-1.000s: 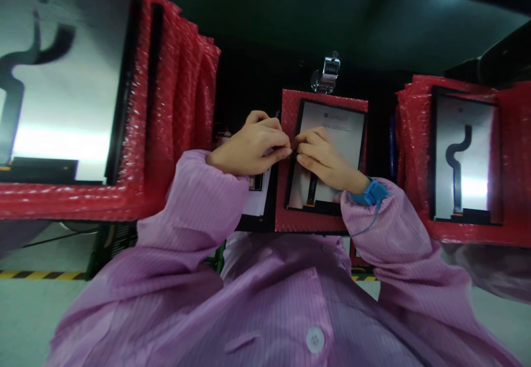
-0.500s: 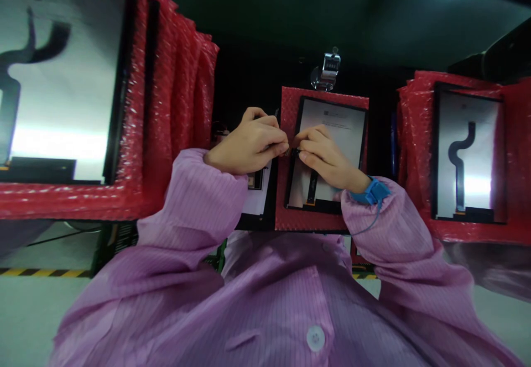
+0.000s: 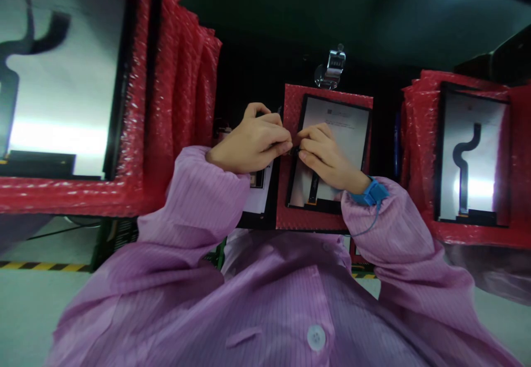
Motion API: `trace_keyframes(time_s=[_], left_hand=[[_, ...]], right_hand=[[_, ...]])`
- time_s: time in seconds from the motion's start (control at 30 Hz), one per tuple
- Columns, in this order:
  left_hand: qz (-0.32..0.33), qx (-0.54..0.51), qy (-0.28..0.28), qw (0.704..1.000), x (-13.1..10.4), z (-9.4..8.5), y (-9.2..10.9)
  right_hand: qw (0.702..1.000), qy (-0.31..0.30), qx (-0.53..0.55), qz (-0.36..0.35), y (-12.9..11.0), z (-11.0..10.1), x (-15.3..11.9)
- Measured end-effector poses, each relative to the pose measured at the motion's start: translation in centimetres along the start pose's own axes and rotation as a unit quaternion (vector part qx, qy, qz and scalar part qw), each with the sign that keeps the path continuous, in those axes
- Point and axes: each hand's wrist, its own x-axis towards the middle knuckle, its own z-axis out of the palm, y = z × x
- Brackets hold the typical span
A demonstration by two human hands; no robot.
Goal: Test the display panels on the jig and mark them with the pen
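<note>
In the middle lies a display panel (image 3: pixel 340 118), grey back up, on a red bubble-wrap sheet (image 3: pixel 307 220). Its dark flex cable (image 3: pixel 314 187) runs up from the lower edge and passes under my right hand (image 3: pixel 326 154). That hand's thumb and fingers pinch a small dark end, seemingly of this cable, over the panel's left edge. My left hand (image 3: pixel 255 140) is closed in a pinch right beside it, the fingertips nearly meeting the right ones. What the left fingers grip is too small to make out. A thin dark tip shows behind the left hand.
Panels in red bubble wrap are stacked left (image 3: pixel 178 79) and right (image 3: pixel 415 135). Behind the middle panel stands a metal tally counter (image 3: pixel 333 66). A white sheet (image 3: pixel 258 195) lies partly under my left forearm. A blue wrist strap (image 3: pixel 373 191) with a cord circles my right wrist.
Both hands keep the same pinching pose at the panel's left edge. The view has shifted very slightly.
</note>
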Motion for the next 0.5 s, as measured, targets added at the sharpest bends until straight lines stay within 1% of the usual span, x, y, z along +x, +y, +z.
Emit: trace_keyframes(time_s=[0.2,0.37,0.5], left_hand=[[-0.002,0.015,-0.007,1.0,0.01,-0.02,0.15],[-0.01,0.028,-0.022,0.999,0.0,-0.24,0.32],[-0.019,0.038,-0.032,0.999,-0.01,-0.31,0.39]], right_hand=[[1.0,-0.001,-0.013,-0.005,0.28,0.22,0.0],[1.0,-0.007,-0.015,0.011,0.05,0.21,0.04],[1.0,0.002,-0.01,0.013,-0.1,0.22,0.06]])
